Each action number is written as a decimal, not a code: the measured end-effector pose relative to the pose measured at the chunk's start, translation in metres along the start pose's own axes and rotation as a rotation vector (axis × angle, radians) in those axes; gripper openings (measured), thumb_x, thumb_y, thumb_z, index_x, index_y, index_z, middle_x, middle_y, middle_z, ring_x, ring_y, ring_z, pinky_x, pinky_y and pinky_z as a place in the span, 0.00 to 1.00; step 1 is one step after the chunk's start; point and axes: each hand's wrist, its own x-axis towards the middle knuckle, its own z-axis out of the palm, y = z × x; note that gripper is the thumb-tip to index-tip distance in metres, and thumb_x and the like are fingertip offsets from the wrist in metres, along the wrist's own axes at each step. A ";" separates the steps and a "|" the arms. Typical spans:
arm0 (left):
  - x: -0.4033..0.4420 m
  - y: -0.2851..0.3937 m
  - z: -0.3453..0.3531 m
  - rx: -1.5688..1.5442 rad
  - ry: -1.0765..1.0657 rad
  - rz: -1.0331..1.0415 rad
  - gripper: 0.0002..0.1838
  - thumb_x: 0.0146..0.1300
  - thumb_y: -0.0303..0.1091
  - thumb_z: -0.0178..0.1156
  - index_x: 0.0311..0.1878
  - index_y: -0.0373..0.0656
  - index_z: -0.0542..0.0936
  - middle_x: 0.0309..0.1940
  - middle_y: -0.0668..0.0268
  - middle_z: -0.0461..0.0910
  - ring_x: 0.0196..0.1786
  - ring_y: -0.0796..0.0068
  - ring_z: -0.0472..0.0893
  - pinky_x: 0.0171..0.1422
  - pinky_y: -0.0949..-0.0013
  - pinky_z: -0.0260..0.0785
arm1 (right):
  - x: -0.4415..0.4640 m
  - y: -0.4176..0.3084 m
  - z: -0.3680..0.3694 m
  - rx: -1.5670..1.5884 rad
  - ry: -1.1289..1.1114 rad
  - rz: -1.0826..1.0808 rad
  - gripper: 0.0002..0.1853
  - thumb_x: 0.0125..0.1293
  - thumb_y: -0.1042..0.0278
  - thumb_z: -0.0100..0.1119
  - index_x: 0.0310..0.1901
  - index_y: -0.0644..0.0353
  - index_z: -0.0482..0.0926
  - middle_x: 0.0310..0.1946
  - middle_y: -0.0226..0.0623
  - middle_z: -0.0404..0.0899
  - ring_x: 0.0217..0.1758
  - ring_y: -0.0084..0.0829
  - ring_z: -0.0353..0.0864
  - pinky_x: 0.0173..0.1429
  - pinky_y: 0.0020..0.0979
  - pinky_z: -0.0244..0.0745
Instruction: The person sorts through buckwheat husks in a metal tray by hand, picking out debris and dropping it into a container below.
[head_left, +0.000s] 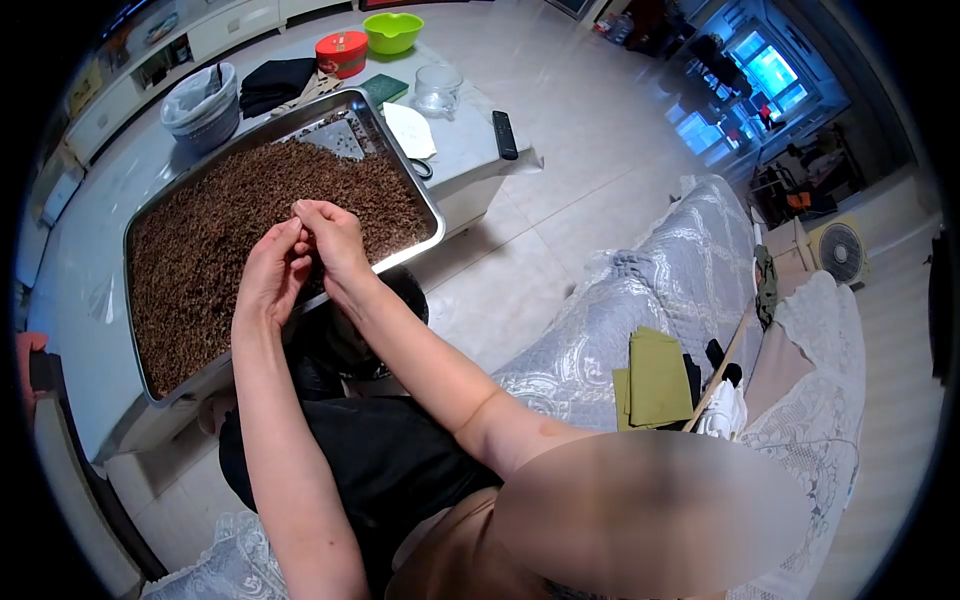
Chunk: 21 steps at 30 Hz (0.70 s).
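Note:
A large metal tray [436, 222] lies on the table, filled with small brown dried bits [215, 240] that look like peppercorns. Over its near edge, my left hand [270, 268] and my right hand [338, 245] come together, thumbs and fingertips pinched and touching each other. Both hands are closed, and whatever sits between the fingertips is too small to make out. In the tray's far corner, a patch of bare metal shows with a few scattered bits on it.
Behind the tray stand a lined bin [200, 110], a red round box [342, 54], a green bowl [392, 33] and a glass mug [438, 90]. A remote [505, 135] lies near the table's right end. Below the tray's near edge is a black bag-lined container [405, 300]. A covered sofa [640, 280] is at right.

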 end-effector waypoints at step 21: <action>-0.001 0.002 0.004 0.285 0.158 0.145 0.15 0.71 0.46 0.59 0.34 0.46 0.76 0.24 0.78 0.69 0.24 0.90 0.64 0.26 0.82 0.55 | 0.000 0.004 -0.008 -0.875 0.169 -0.630 0.08 0.64 0.67 0.61 0.32 0.63 0.80 0.32 0.43 0.79 0.38 0.40 0.79 0.46 0.38 0.73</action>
